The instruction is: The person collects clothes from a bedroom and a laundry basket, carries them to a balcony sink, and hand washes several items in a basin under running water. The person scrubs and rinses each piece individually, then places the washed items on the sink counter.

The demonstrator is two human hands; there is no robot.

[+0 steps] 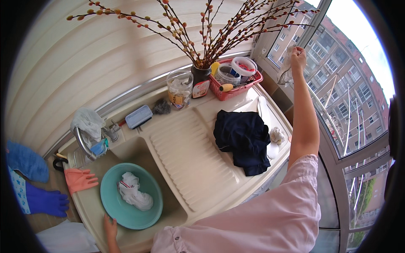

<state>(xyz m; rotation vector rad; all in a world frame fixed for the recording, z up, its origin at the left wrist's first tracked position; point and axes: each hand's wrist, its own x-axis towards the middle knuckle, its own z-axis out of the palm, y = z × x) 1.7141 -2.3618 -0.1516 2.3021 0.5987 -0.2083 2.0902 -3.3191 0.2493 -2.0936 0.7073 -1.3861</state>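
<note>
My right hand (298,58) is raised at the window and pinches a thin, crumpled whitish cloth or bag (285,72), which hangs below the fingers. Low on the left, my left hand (110,227) is at the front edge of the laundry sink (83,207), close beside a teal basin (109,189). Nothing shows in that hand; whether it touches the basin I cannot tell. Inside the basin, in the sink bowl, lies a bunched white cloth (137,196) with a striped trim. A dark navy garment (243,137) lies folded on the right of the ribbed washboard (182,151).
Behind the washboard stand a pink basket (232,93), a dark vase (201,77) of budded branches and a clear plastic jar (179,90). A faucet (84,144) arches over the bowl. Rubber gloves (80,180) hang at the left. The window frame (324,170) borders the right side.
</note>
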